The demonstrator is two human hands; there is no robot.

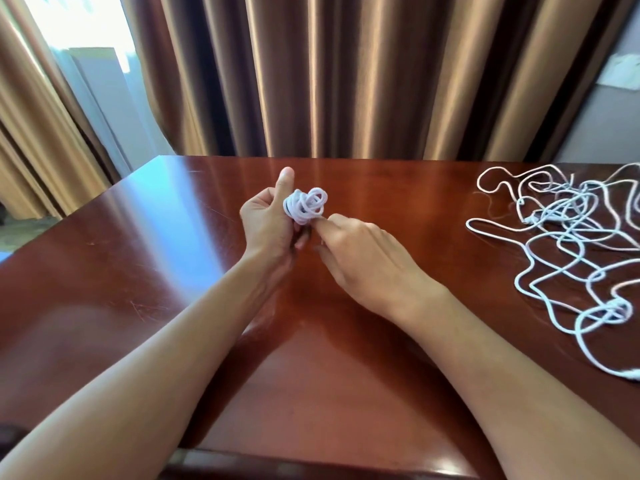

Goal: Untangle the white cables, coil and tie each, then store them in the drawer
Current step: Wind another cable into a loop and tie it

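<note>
At far left, a gap between brown curtains (pixel 346 74) lets in bright daylight, which reflects as a pale sheen on the left part of a polished reddish-brown wooden table (pixel 346 358). Two bare forearms reach in from the bottom edge towards the middle of the table. The left hand (pixel 266 220) is raised above the tabletop with its thumb pointing straight up and its fingers curled round a small, tightly wound coil of white cable (pixel 306 205), which sits against the base of the thumb. Just to the right, the right hand (pixel 363 254) meets the coil from below, its fingertips touching the lower right edge of the bundle; whether they pinch a strand there cannot be told, as the contact is small and partly hidden. Well apart from the hands, at the right edge of the table, lies a loose tangle of white cables (pixel 568 237), spread in many overlapping loops and running out of view.
</note>
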